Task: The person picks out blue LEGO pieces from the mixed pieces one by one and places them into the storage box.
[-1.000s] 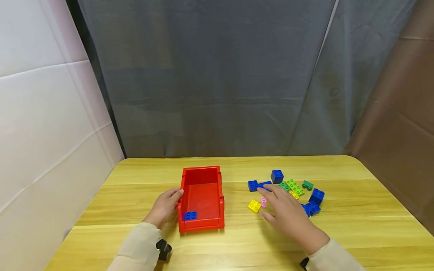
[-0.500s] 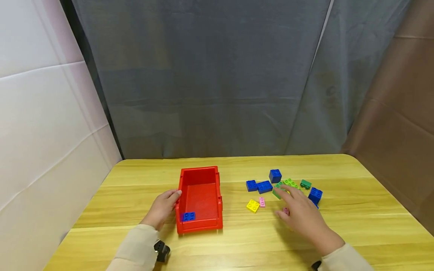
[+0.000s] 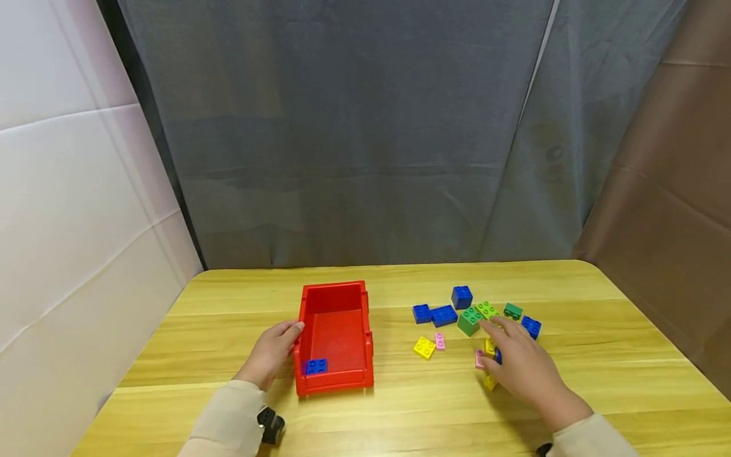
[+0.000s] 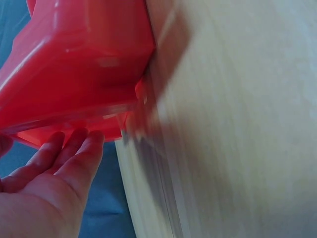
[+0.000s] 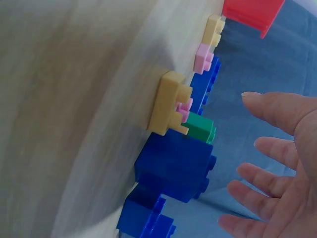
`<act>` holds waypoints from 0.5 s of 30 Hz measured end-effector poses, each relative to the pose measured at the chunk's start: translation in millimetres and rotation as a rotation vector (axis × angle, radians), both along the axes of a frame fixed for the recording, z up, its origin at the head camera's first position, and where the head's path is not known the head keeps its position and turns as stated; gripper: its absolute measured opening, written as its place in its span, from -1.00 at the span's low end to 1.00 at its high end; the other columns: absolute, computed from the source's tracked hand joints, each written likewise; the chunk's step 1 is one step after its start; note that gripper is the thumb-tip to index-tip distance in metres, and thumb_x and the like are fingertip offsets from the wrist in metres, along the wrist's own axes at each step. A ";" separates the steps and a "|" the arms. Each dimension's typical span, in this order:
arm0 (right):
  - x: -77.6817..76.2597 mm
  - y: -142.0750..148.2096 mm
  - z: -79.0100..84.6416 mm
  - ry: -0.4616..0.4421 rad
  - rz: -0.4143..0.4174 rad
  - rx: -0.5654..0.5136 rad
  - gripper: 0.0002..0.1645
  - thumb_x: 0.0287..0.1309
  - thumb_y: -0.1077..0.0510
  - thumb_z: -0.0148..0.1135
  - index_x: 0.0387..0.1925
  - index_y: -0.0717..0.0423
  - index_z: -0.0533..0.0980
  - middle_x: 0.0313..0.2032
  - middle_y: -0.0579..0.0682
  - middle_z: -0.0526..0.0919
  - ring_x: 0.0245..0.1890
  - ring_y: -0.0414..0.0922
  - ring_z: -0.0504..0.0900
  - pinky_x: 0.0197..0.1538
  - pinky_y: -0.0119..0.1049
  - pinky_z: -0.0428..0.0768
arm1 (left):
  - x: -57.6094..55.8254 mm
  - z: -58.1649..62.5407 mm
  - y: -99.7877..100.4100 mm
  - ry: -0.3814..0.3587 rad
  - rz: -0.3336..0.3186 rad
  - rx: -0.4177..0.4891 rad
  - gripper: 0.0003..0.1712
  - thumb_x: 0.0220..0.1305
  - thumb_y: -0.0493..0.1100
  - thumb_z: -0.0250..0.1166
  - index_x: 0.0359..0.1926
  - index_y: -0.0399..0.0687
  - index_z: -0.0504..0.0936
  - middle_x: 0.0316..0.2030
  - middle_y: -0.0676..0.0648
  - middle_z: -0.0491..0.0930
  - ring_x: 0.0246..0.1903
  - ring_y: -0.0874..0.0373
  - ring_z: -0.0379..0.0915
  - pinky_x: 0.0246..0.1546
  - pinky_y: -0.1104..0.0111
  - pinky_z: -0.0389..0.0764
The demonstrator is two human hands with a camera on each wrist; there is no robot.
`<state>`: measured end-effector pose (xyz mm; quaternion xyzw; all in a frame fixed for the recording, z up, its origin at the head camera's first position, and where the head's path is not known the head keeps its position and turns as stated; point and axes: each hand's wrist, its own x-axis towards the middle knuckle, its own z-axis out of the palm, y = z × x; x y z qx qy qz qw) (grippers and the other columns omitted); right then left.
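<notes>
From my remote seat, I see a wooden tabletop (image 3: 411, 419) with a person's two bare hands over it. The left grip (image 3: 273, 352) grasps a red tray (image 3: 341, 333) by its near-side wall, thumb above the rim and fingers below it on the outer side; the tray opens out directly to the right of this grip. Inside the tray, in the corner closest to the wrist, lies a blue four-stud brick (image 3: 316, 366).

The right grip (image 3: 522, 365) is released, holding nothing, its fingers spread above a scatter of bricks. Under and just beside its thumb are a pink brick (image 3: 480, 360) and two yellow pieces (image 3: 490, 383), with a blue one partly hidden by the hand. Just beyond its index finger sits a tall green brick (image 3: 470, 321); past that are a lime brick (image 3: 487, 309) and a dark green brick (image 3: 513, 311). A blue block (image 3: 531, 327) shows behind the knuckles. Farther left of this grip, between it and the tray, lie a flat yellow brick (image 3: 424, 348), a small pink brick (image 3: 440, 341) touching or nearly touching it, and, beyond them, two low blue bricks (image 3: 443, 316) and a blue cube (image 3: 461, 297)
</notes>
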<state>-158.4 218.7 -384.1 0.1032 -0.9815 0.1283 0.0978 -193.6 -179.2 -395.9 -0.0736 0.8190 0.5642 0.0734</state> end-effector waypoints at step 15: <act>0.2 11.0 -3.2 -0.121 -0.067 0.069 -0.42 0.02 0.07 0.43 0.08 0.24 0.54 0.04 0.22 0.55 0.07 0.22 0.50 0.01 0.19 0.53 | -0.5 -0.6 -0.2 -0.004 0.003 -0.008 -0.42 0.50 -0.01 -0.06 0.31 -0.38 0.30 0.21 -0.39 0.37 0.18 -0.28 0.31 0.24 -0.05 0.35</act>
